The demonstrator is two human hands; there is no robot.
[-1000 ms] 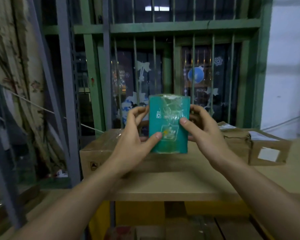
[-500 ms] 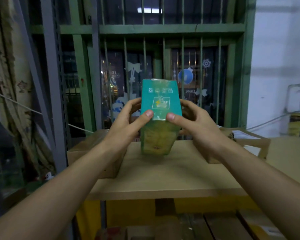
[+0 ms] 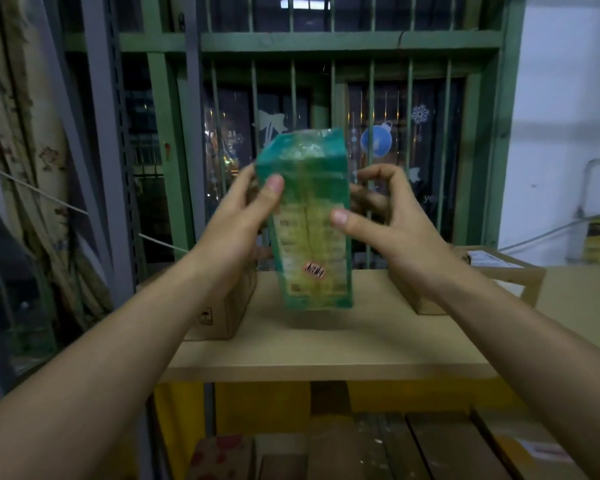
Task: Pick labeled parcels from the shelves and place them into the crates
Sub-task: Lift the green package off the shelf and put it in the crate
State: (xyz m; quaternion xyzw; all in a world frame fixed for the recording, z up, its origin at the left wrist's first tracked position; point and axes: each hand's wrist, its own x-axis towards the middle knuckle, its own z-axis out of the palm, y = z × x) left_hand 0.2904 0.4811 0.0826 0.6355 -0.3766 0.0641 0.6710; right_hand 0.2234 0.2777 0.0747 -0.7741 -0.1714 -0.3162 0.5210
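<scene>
A teal parcel (image 3: pixel 310 216) wrapped in clear film is held upright in the air above the wooden shelf board (image 3: pixel 326 348). Its yellow-green printed face with a small red sticker is turned toward me. My left hand (image 3: pixel 236 233) grips its left side, thumb on the front near the top. My right hand (image 3: pixel 381 223) holds the right side, thumb pressed on the front and fingers curled behind the parcel.
A cardboard box (image 3: pixel 219 313) lies on the shelf at the left under my left wrist, and another labeled box (image 3: pixel 492 271) at the right. A grey shelf upright (image 3: pixel 108 168) stands left. Green window bars (image 3: pixel 371 98) are behind. More boxes (image 3: pixel 343 452) sit on the lower level.
Both hands have tipped and turned the parcel, so the yellow-green face with the sticker now faces me instead of the teal side. My view has moved closer.
</scene>
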